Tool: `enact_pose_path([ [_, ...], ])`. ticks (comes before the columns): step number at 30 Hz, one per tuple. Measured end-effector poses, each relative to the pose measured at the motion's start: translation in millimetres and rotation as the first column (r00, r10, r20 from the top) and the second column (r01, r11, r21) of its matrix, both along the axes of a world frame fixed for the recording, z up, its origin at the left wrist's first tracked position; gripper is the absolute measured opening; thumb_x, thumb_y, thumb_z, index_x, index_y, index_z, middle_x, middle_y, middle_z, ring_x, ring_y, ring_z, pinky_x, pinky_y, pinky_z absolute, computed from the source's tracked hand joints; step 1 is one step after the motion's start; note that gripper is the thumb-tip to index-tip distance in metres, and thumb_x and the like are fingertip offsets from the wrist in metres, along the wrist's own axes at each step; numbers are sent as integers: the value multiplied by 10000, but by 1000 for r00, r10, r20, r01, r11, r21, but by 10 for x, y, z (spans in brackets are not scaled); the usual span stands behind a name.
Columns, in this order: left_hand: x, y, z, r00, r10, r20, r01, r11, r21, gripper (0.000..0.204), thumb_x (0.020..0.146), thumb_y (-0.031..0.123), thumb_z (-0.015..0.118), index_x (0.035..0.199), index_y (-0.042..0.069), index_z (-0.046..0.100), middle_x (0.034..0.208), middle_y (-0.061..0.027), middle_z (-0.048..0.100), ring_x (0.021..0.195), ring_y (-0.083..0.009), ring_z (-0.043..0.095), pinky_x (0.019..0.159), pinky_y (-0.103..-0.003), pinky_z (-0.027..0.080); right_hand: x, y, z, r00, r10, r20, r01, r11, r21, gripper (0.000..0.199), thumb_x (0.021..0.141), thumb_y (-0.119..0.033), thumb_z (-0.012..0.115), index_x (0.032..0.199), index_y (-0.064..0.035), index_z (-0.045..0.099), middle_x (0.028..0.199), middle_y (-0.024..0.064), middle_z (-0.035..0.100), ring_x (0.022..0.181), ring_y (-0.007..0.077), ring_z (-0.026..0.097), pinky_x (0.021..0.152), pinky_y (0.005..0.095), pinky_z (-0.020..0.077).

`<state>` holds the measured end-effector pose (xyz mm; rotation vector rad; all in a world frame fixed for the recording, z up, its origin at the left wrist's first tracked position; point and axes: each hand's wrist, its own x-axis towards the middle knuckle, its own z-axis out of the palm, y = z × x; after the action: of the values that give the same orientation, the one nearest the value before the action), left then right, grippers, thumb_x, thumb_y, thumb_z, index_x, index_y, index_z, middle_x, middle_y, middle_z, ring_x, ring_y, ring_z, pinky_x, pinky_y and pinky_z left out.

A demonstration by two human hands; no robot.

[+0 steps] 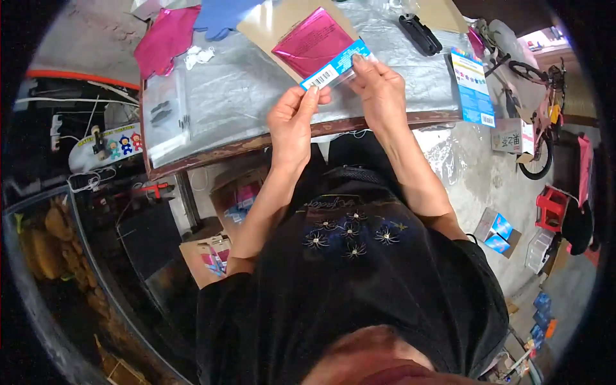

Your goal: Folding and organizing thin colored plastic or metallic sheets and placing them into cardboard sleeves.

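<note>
In front of me, over the table (224,119), I hold a packet with a blue header strip (333,65) that carries a barcode. A folded magenta foil sheet (313,40) shows just beyond the strip; I cannot tell whether it lies inside the packet or behind it. My left hand (294,122) pinches the strip's left end, thumb on top. At its right end my right hand (382,91) grips the strip with thumb and fingers. A brown cardboard piece (260,27) lies beyond the packet. The fingertips under the strip are partly hidden.
Magenta foil (160,43), a white string bundle (200,56) and clear plastic bags (160,122) lie at the table's left. A black elongated object (420,34) and a blue printed card (472,90) are at its right. Open cartons (208,256) stand below, near my left arm.
</note>
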<state>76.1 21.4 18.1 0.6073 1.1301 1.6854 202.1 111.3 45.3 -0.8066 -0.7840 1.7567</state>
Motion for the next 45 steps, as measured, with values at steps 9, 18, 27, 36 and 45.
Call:
enact_pose_path([
  [9,-78,119,-98,993,96,70,-98,995,25,175,1012,176,631,1072,20,684,1015,-70,741,881,-87,651,778,-230,445,111,-158,106,880,41,473,-148,970,192,164,977,-127,651,1013,22,708,863,41,708,767,90,628,698,228,491],
  [18,-158,95,-128,989,139,-57,-137,990,34,199,1020,199,616,1077,20,680,1015,-66,741,901,-89,654,813,-248,455,599,-622,1718,591,801,-96,-61,162,985,198,914,-154,679,734,-71,686,646,72,633,457,125,505,436,310,382],
  [27,-167,104,-143,995,100,-21,-99,994,56,192,1026,189,602,1102,24,666,1025,-72,739,913,-95,655,829,-256,462,454,-839,2042,417,909,10,52,-35,998,342,1020,-187,467,705,-122,586,608,56,571,482,139,484,448,283,362],
  [36,-193,101,-222,997,73,-25,-70,993,93,184,1025,184,607,1109,31,665,1035,-66,736,918,-100,658,823,-252,459,611,-840,2079,451,884,125,-45,-118,992,371,1019,-208,475,673,-140,588,592,38,558,519,148,547,468,301,408],
  [45,-222,96,-193,996,87,27,-88,993,83,181,1030,173,599,1119,30,665,1039,-57,730,925,-101,655,818,-257,451,517,-750,2059,326,925,194,-48,-189,981,112,936,-144,629,875,-81,698,628,80,612,512,130,558,495,295,433],
])
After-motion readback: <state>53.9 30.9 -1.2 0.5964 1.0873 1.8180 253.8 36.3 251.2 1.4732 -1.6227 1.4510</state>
